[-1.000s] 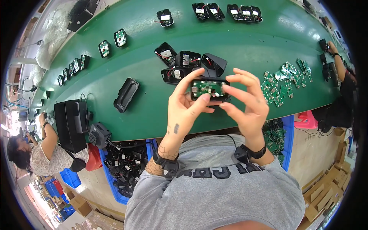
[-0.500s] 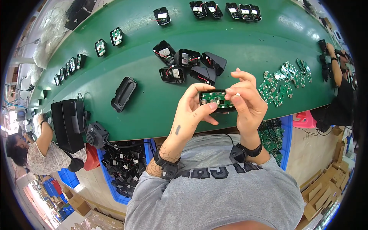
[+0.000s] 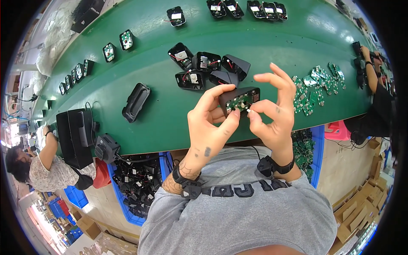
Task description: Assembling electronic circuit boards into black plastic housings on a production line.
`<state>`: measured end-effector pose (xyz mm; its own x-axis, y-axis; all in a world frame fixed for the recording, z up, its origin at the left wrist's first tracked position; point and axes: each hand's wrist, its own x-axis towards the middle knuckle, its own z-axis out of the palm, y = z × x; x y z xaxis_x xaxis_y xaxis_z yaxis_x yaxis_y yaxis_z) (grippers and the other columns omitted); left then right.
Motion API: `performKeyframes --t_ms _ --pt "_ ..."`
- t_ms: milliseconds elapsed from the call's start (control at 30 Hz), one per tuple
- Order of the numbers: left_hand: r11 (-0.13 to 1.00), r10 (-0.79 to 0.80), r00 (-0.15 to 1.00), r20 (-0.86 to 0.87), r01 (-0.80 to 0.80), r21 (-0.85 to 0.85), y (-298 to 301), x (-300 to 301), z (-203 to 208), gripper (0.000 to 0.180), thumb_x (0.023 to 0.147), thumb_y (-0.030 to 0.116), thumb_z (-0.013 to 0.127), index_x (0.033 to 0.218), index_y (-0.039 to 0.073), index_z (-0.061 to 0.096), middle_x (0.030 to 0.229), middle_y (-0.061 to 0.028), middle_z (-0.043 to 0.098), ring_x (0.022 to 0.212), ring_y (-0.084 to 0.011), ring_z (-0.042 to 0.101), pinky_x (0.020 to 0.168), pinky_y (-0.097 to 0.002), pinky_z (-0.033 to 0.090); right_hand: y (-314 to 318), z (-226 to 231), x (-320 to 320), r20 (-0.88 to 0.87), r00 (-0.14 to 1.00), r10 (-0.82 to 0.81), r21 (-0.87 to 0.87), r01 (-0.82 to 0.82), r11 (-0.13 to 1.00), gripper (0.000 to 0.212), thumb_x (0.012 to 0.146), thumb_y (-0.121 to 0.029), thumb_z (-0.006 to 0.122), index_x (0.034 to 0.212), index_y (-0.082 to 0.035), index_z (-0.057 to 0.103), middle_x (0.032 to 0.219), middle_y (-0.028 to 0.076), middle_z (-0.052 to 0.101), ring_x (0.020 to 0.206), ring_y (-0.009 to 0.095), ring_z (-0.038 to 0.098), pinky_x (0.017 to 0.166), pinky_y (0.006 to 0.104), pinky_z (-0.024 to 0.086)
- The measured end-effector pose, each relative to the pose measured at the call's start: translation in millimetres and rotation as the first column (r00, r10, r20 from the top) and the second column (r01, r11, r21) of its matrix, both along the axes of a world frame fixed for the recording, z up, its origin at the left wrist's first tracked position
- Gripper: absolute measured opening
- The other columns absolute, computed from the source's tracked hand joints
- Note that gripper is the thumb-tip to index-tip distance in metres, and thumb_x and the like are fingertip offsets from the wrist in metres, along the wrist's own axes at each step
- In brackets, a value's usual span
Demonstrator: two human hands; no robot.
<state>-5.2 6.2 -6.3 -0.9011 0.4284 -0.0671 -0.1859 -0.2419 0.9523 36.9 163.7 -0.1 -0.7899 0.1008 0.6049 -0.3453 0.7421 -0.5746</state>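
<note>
My left hand (image 3: 211, 121) grips a black plastic housing (image 3: 240, 92) with a green circuit board (image 3: 235, 103) in its open side. The left thumb presses at the board's near edge. My right hand (image 3: 275, 112) pinches a small white connector (image 3: 249, 111) between thumb and index finger, close against the board; its other fingers are raised. Whether the connector touches a socket cannot be made out. Just beyond my hands lies a group of black housings (image 3: 190, 79) with white parts and red wires inside.
Loose green circuit boards (image 3: 314, 100) lie in a pile at right. A black cover (image 3: 136, 102) rests at left, near a dark boxy device (image 3: 75, 138). More housings (image 3: 176, 17) line the far side. Blue bins (image 3: 136, 221) stand below the table edge. Co-workers sit at both sides.
The housing has tilted so its outer wall shows, and the board faces more toward me. My right hand has brought the white connector down and left to the board.
</note>
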Motion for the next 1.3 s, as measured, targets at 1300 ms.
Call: performKeyframes --t_ms 1300 --pt "0.929 -0.066 0.983 -0.170 -0.002 -0.371 1.0 4.8 2.5 0.043 0.081 -0.001 0.067 0.122 -0.004 0.057 0.093 -0.0073 0.069 0.082 -0.0100 0.067 0.073 -0.0230 0.056 0.4 11.2 4.9 0.212 0.974 0.084 0.254 -0.137 0.957 0.013 0.070 0.002 0.066 0.073 -0.001 0.054 0.109 0.009 0.059 0.126 0.036 0.046 0.101 0.0531 0.038"
